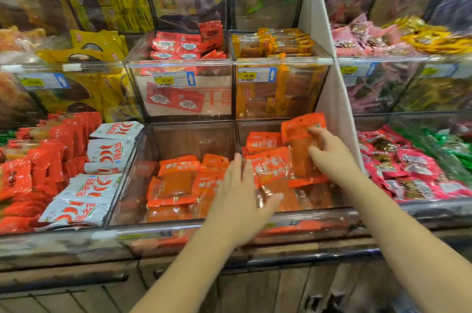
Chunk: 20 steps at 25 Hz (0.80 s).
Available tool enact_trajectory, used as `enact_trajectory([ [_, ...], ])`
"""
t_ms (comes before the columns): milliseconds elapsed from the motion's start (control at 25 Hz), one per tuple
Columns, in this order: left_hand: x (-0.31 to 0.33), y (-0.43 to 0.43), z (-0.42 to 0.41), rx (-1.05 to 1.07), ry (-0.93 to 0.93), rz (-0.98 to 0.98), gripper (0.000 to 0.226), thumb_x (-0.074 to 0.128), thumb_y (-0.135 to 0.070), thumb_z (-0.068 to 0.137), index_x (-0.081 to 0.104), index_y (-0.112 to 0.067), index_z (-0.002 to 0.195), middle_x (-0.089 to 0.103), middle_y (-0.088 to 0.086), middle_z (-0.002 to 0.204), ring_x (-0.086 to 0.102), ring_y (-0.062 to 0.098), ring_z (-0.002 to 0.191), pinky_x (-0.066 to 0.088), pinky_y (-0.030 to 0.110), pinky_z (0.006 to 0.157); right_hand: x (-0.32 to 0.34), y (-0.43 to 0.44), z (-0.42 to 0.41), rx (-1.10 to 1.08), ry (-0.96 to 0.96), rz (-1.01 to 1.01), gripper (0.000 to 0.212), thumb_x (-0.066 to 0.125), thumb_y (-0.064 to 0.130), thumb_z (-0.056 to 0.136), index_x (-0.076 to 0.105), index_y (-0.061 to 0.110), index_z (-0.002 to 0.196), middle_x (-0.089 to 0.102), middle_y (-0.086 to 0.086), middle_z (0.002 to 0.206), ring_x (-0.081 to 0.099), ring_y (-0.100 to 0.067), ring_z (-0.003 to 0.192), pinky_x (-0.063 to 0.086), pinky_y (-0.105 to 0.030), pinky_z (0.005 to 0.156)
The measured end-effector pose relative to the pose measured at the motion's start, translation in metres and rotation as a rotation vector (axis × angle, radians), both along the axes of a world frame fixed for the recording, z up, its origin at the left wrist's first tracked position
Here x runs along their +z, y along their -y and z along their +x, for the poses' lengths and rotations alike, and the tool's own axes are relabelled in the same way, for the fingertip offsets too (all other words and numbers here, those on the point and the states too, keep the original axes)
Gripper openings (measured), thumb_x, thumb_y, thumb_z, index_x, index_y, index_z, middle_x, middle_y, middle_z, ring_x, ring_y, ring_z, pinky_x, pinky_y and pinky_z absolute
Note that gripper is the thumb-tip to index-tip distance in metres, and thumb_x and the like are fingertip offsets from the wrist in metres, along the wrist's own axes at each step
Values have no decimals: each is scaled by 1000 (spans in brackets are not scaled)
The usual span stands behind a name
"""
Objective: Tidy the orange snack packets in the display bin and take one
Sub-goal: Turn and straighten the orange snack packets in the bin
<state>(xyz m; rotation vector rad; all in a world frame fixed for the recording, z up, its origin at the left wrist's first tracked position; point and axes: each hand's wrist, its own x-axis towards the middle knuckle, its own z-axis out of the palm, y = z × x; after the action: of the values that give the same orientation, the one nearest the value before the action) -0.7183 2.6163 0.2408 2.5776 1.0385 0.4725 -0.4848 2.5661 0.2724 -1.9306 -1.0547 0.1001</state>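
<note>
Orange snack packets (176,179) lie loosely in two neighbouring clear display bins (178,222) on the bottom row. My right hand (329,154) is in the right-hand bin and grips one orange packet (300,130), holding it upright against the bin's back right corner. My left hand (242,195) reaches over the divider between the two bins, fingers straight, and lies flat on an orange packet (273,167) in the pile. More packets lie under and around both hands, partly hidden.
White chilli-print packets (107,156) and red packets (51,151) fill the bins to the left. Pink and red packets (408,167) fill the bin to the right behind a white divider (334,98). Stacked clear bins with price tags (166,80) rise behind. A wooden counter edge (102,256) runs below.
</note>
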Motion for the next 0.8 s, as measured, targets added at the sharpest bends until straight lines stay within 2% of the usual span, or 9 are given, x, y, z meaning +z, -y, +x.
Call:
enact_trajectory([
  [40, -1, 7, 11, 1, -45, 4, 110, 37, -84, 87, -12, -18, 161, -32, 2, 164, -24, 20, 154, -3, 37, 124, -2, -4, 6, -18, 41, -97, 50, 59, 16, 96, 53, 20, 145, 59, -20, 128, 64, -27, 96, 49, -18, 86],
  [80, -2, 11, 17, 17, -69, 13, 116, 36, -88, 84, -15, -17, 161, -37, 4, 162, -29, 21, 152, -5, 38, 123, -5, -8, 8, -17, 68, -186, 54, 63, 29, 96, 50, 18, 148, 50, -24, 137, 59, -33, 116, 42, -19, 99],
  [120, -4, 12, 20, 33, -84, 22, 121, 36, -91, 80, -15, -17, 161, -40, 6, 160, -32, 22, 150, -4, 39, 123, -8, -13, 10, -11, 109, -275, 64, 64, 44, 94, 47, 17, 149, 38, -26, 148, 44, -37, 136, 34, -25, 112],
  [160, -6, 11, 21, 42, -93, 26, 124, 36, -94, 78, -15, -18, 161, -42, 6, 159, -33, 22, 150, -2, 39, 123, -13, -17, 11, -12, 179, -355, 72, 63, 56, 92, 46, 17, 150, 25, -25, 158, 29, -37, 148, 25, -33, 120],
  [240, -7, 11, 19, 55, -100, 18, 127, 37, -97, 73, -16, -20, 160, -44, 3, 158, -33, 21, 149, 2, 40, 124, -24, -25, 13, -40, 356, -460, 74, 51, 67, 94, 49, 17, 148, 12, -17, 167, 16, -35, 154, 19, -42, 124],
  [400, -6, 13, 23, 65, -109, 4, 127, 36, -99, 70, -12, -25, 161, -46, -1, 157, -31, 19, 151, 11, 43, 125, -27, -32, 18, -35, 510, -581, 62, 32, 61, 103, 53, 22, 146, 47, -11, 153, 41, -32, 140, 37, -43, 114],
  [600, -6, 12, 24, 63, -129, 1, 122, 34, -99, 70, 2, -26, 162, -43, 0, 159, -30, 20, 151, 15, 45, 124, -28, -33, 20, 16, 396, -602, 58, 30, 55, 105, 47, 25, 151, 42, -7, 158, 40, -31, 143, 40, -44, 114],
  [680, -3, 14, 26, 37, -131, -9, 117, 37, -97, 73, 8, -26, 162, -42, 2, 159, -29, 21, 152, 16, 46, 124, -26, -28, 16, -9, 375, -603, 56, 32, 53, 105, 50, 22, 148, 45, -10, 155, 44, -32, 140, 43, -46, 111],
  [800, 3, 11, 10, -68, -95, -47, 101, 46, -84, 84, 12, -27, 161, -35, 0, 163, -23, 18, 154, 18, 42, 124, -18, -25, -7, -56, 578, -383, 42, 39, 36, 104, 63, 7, 121, 64, -18, 122, 61, -40, 111, 53, -49, 89],
])
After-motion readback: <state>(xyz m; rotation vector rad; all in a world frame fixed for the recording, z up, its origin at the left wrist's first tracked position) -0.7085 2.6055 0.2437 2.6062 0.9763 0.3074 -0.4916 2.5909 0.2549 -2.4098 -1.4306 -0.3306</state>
